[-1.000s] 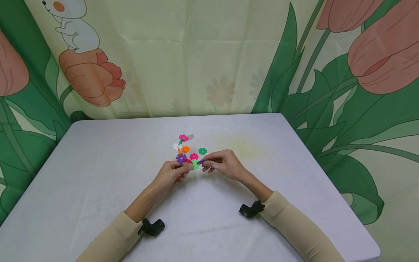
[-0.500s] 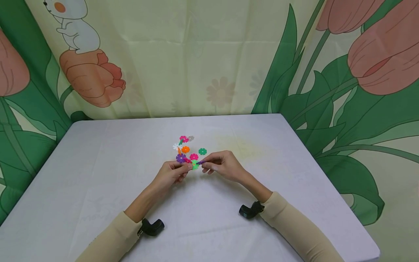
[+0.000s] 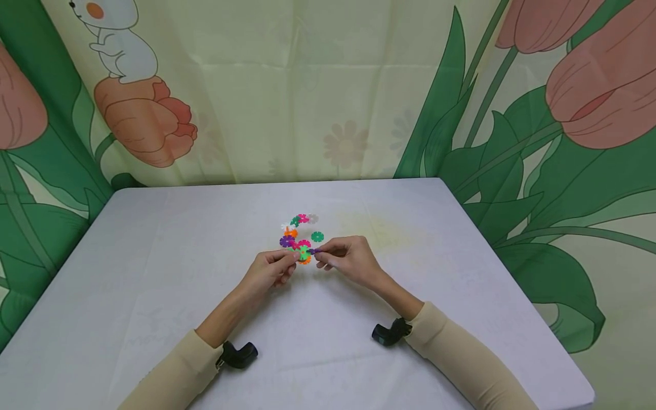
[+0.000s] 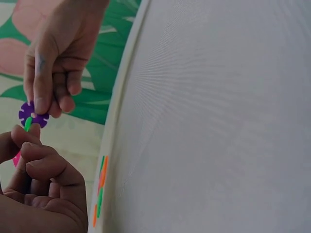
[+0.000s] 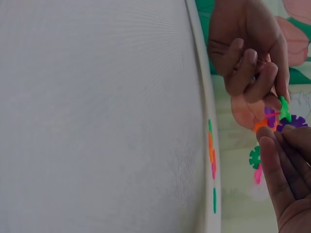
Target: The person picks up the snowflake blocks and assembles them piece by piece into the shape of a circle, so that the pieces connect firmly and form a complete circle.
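My left hand (image 3: 270,270) pinches a light green disc (image 3: 303,252) with notched edges, one end of a chain of linked plastic snowflake discs. Up the chain come pink, a purple disc (image 3: 286,242), orange, white, dark green, a pink disc (image 3: 303,218) and a pale disc (image 3: 313,218). The chain is raised and curves away from me. My right hand (image 3: 353,259) pinches another purple disc (image 4: 25,112) between thumb and fingers. In the left wrist view its notched edge meets the light green disc near the middle, the two standing crosswise.
Several loose discs lie on the white-covered table (image 3: 154,273) beyond my hands, among them a dark green disc (image 3: 317,236) and an orange disc (image 3: 306,261). A printed curtain (image 3: 246,114) hangs behind the table's far edge. Each wrist wears a black camera (image 3: 240,356).
The chain in my left hand has turned, its far end swinging to the right. An orange disc now shows below the light green one. Both hands stay nearly in place and keep their grips.
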Tool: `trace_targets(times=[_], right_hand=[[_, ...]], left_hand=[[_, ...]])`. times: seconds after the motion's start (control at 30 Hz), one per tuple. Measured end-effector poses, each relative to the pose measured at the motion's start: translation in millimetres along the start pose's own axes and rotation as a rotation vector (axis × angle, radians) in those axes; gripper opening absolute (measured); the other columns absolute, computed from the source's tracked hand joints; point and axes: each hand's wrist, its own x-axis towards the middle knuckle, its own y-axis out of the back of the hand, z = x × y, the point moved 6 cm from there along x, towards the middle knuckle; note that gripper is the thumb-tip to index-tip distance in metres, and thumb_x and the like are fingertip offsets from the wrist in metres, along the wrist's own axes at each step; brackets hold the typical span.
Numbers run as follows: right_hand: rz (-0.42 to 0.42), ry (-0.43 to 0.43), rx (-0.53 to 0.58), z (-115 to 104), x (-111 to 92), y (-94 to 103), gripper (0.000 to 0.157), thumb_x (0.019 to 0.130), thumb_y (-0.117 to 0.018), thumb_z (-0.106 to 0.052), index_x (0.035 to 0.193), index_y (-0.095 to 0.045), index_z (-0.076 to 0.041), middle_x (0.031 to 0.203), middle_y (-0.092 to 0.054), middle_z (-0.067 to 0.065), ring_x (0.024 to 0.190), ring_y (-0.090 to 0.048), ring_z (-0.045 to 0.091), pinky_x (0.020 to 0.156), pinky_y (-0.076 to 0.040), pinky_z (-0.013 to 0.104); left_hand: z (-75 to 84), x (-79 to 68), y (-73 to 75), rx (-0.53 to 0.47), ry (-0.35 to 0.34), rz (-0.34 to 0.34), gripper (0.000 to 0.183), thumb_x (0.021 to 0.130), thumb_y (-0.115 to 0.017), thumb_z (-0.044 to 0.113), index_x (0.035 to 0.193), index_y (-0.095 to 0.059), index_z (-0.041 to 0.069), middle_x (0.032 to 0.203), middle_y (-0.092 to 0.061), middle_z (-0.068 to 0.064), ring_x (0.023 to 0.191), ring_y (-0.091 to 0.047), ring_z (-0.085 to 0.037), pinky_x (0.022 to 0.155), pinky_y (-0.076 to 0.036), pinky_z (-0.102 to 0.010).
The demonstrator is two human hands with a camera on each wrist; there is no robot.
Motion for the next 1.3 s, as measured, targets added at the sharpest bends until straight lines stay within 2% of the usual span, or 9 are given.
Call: trace_targets(times=[0.2,0.47,0.73,0.93,1.1,1.3], right_hand=[[0.030,0.027,-0.004,1,-1,-2.7,0.012,0.094,-0.078,-0.003,0.102,-0.081,0.005,0.095,-0.080,0.023,0.078,-0.081,0.032,0.071,-0.065,0.034],[0.044,0.032,-0.024,-1,-1,-5.7,0.010,0.093,-0.080,-0.004,0.101,-0.082,0.001,0.092,-0.081,0.019,0.076,-0.081,0.030,0.070,-0.065,0.031],[0.012,0.021,-0.045,1,-2,-10.9,0.013,0.093,-0.080,-0.006,0.104,-0.082,-0.001,0.095,-0.082,0.016,0.078,-0.081,0.025,0.071,-0.065,0.029],[-0.027,-0.030,-0.045,5,-1,-14.6,0.020,0.092,-0.081,-0.007,0.111,-0.080,-0.002,0.099,-0.082,0.016,0.082,-0.082,0.023,0.074,-0.066,0.033],[-0.039,-0.070,-0.112,12,2,-15.9,0.024,0.093,-0.081,-0.009,0.116,-0.078,-0.003,0.095,-0.082,0.012,0.078,-0.080,0.022,0.072,-0.064,0.030],[-0.075,-0.226,-0.132,29,5,-18.5,0.024,0.095,-0.079,-0.011,0.117,-0.077,-0.002,0.089,-0.080,0.011,0.068,-0.074,0.019,0.064,-0.063,0.031]], left_hand=[[0.3,-0.5,-2.8,-0.007,0.016,-0.005,0.034,0.105,-0.067,0.032,0.096,-0.065,-0.001,0.074,-0.055,0.005,0.066,-0.045,-0.011,0.060,-0.035,-0.023],[0.4,-0.7,-2.9,-0.002,0.015,0.000,0.035,0.104,-0.068,0.032,0.089,-0.063,0.001,0.072,-0.054,0.004,0.066,-0.045,-0.012,0.060,-0.036,-0.025],[-0.9,0.2,-1.3,-0.009,0.010,0.036,0.033,0.106,-0.065,0.031,0.096,-0.064,0.000,0.074,-0.054,0.004,0.065,-0.046,-0.012,0.058,-0.036,-0.024],[-1.2,1.4,1.5,-0.025,0.027,0.076,0.031,0.108,-0.061,0.029,0.096,-0.060,0.000,0.076,-0.055,0.004,0.064,-0.047,-0.012,0.058,-0.038,-0.024],[-0.6,2.7,5.8,-0.033,0.045,0.107,0.029,0.110,-0.058,0.028,0.099,-0.059,0.001,0.078,-0.054,0.003,0.064,-0.047,-0.012,0.058,-0.038,-0.023],[1.4,3.4,5.3,-0.039,0.040,0.091,0.027,0.110,-0.057,0.028,0.098,-0.058,0.004,0.078,-0.052,0.003,0.064,-0.046,-0.012,0.058,-0.037,-0.023]])
